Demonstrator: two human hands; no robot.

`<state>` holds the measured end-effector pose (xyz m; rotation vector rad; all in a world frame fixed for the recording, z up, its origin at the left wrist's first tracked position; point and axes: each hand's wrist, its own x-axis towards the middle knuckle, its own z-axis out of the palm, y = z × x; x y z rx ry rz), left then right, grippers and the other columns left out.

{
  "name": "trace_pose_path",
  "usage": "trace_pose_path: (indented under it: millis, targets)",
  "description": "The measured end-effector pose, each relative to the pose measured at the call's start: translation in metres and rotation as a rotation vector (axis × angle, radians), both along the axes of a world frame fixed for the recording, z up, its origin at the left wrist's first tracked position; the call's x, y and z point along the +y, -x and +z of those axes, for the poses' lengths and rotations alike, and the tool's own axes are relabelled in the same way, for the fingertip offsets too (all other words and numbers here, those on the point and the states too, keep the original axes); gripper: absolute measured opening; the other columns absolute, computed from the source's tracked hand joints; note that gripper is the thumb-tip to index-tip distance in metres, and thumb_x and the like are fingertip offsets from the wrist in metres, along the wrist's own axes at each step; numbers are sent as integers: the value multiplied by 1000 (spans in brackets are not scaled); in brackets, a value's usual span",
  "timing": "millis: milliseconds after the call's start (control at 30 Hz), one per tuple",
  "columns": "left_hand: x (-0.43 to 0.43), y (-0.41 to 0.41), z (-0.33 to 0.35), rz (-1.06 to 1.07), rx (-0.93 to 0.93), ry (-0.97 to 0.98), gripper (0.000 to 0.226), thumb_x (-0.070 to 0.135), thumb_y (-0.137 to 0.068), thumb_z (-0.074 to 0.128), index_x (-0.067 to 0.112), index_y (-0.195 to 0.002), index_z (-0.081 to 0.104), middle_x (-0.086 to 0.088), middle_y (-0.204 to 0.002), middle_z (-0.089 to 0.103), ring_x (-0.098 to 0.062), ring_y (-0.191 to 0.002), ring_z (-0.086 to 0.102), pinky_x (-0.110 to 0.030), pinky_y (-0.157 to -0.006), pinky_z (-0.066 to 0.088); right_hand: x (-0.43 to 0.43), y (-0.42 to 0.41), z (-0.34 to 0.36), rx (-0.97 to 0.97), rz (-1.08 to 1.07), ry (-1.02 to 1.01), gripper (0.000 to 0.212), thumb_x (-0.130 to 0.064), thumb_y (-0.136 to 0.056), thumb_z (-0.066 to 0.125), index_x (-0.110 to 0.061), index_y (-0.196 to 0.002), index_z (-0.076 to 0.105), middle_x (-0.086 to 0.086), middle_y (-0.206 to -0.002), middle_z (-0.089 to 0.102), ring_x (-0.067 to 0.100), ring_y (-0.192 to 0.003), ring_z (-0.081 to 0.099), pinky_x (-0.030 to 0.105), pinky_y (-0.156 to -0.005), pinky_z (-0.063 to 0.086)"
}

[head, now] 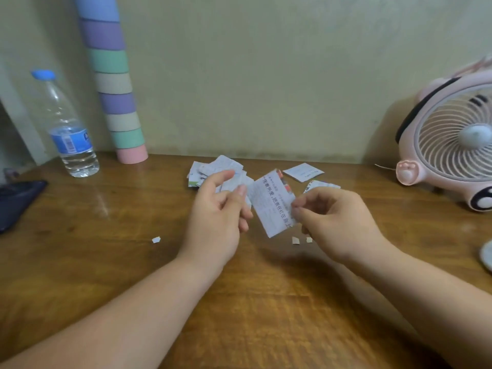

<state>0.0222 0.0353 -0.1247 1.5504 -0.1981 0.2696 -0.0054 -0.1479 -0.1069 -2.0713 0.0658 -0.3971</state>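
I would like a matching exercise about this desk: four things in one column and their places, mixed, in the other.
Things:
1. water bottle
2. pink desk fan
3. printed paper slip
4. pile of paper pieces

Places:
a. at the right edge of the table
b. held between left hand and right hand
c. standing at the far left
d. lying behind the hands

Pairs: 1-c, 2-a, 3-b, 4-d

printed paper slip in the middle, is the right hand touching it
Touching: the head view shows the right hand pinching the printed paper slip at its right edge.
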Motion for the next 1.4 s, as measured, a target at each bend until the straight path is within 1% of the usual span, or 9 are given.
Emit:
trace_pose_path:
  millis: [167, 267, 367, 467, 567, 700, 967, 1133, 1400]
  targets:
    - [18, -23, -1, 242, 76, 142, 40, 39, -106, 46, 15, -77, 59, 7, -53, 53, -12, -50, 44, -29, -52, 36, 25, -66, 14, -84, 36, 195, 11, -16, -92, 68, -25, -91, 73, -22, -80, 65, -4, -76, 62, 1, -63, 41]
    - [20, -28, -2, 242, 116, 174, 49, 44, -106, 45, 13, -68, 46, 1, -51, 43, -16, -50, 37, -30, -50, 31, 37, -103, 10, -29, -1, 118, 12, -14, -91, 67, -23, -84, 70, -11, -84, 70, 10, -77, 66, 17, -68, 50]
    - [15, -25, -2, 170, 86, 87, 61, 46, -104, 47, -2, -68, 38, -5, -52, 35, -18, -49, 33, -24, -44, 31, 41, -121, 2, 196, -18, 67, 16, -13, -90, 67, -17, -76, 72, 4, -76, 73, 22, -70, 67, 33, -68, 58]
    - [11, -22, -1, 84, 32, 37, 71, 48, -102, 48, -10, -64, 34, -10, -54, 31, -20, -52, 31, -22, -45, 32, 39, -126, -2, 299, 9, 316, 16, -16, -88, 65, -16, -74, 73, 3, -68, 74, 19, -68, 66, 29, -62, 54]
    - [9, -18, -2, -9, -52, -64, 68, 47, -102, 47, -6, -62, 31, -10, -55, 31, -19, -53, 30, -29, -49, 30, 36, -125, 3, 152, -32, 548, 15, -29, -87, 61, -20, -85, 72, 0, -83, 74, 24, -80, 68, 35, -71, 59]
    - [5, -11, -8, -99, -230, -282, 59, 31, -101, 59, 20, -53, 27, 12, -48, 26, -8, -49, 25, -23, -49, 25, 0, -114, 21, 25, -138, 753, 22, -43, -92, 59, -27, -101, 70, -5, -92, 69, 23, -89, 63, 32, -71, 50]
    - [-15, 0, -17, -248, -399, -496, 54, 39, -93, 62, 9, -56, 35, -2, -50, 33, -12, -51, 31, -38, -50, 32, -91, -80, 17, 405, 69, 893, 60, -62, -80, 72, -27, -130, 66, -8, -129, 64, 16, -112, 59, 30, -93, 45]
    - [-11, -3, -16, -250, -379, -498, 55, 40, -93, 62, 9, -56, 36, -5, -51, 35, -20, -52, 33, -37, -51, 32, -91, -83, 11, 276, 50, 1027, 33, -42, -93, 62, -22, -117, 72, -3, -115, 70, 20, -96, 60, 31, -80, 49]
    - [-11, -3, -17, -264, -335, -504, 54, 41, -92, 62, 7, -55, 42, -9, -51, 44, -25, -52, 41, -42, -53, 38, -81, -89, 38, 453, 170, 1190, 39, -33, -92, 61, -19, -128, 68, 2, -124, 69, 24, -108, 64, 38, -94, 56]
